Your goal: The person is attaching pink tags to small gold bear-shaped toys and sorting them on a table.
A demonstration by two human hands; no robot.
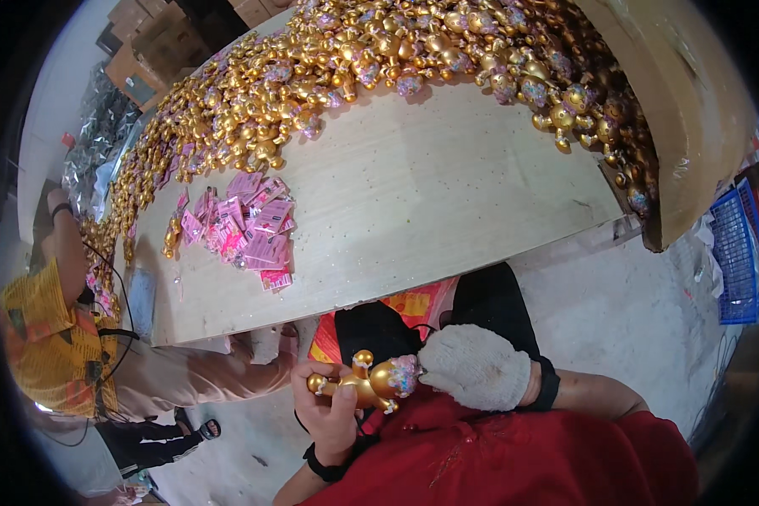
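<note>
A shiny gold figurine (364, 388) with round limbs and a glittery pink-and-blue top lies in my left hand (333, 426), its thumb and fingers closed round the body. My right hand (474, 368) wears a pale grey knitted glove. Its fingers are drawn together at the glittery top of the figurine; whatever they pinch there is too small to tell. Both hands are over my lap, just in front of the table's near edge. On the table (413, 194) lies a heap of pink printed cards (249, 223), up and to the left of my hands.
A large pile of similar gold figurines (379, 51) covers the table's far and left sides. A cardboard sheet (683, 110) stands at the right edge. A blue plastic basket (738, 253) is at far right. At left, another person in a yellow patterned top (51, 337) is by the table.
</note>
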